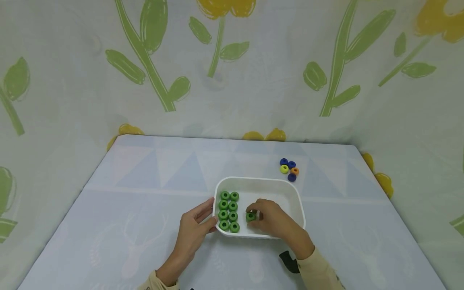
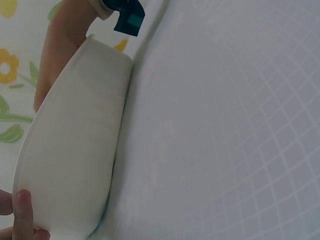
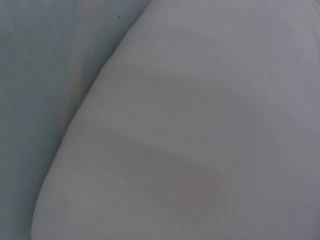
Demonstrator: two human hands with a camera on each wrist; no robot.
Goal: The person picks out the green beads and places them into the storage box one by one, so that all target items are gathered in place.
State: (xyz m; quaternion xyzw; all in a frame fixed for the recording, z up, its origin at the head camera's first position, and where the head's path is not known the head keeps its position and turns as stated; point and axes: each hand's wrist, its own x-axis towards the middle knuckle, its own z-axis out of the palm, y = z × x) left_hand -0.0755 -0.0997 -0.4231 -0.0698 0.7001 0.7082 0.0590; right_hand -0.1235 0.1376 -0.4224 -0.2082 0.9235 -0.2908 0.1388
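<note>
A white tray [image 1: 268, 187] lies on the table, with several green beads [image 1: 228, 211] set in two columns along its left side. My left hand [image 1: 197, 225] grips the tray's left end; in the left wrist view, a finger [image 2: 23, 212] presses its outer wall. Over the tray's middle, my right hand [image 1: 270, 217] pinches one more green bead [image 1: 250, 216] between thumb and fingers, right of the columns. The right wrist view is filled by the tray's pale wall [image 3: 175, 125]; neither the hand nor the bead shows there.
Behind the tray's right corner, loose beads lie on the table: blue ones [image 1: 284, 161], a yellow one [image 1: 284, 169] and an orange one [image 1: 295, 171]. The table's far edge [image 1: 217, 139] meets a curtain with printed flowers [image 1: 253, 100]. A dark strap piece [image 1: 289, 262] hangs by the right wrist.
</note>
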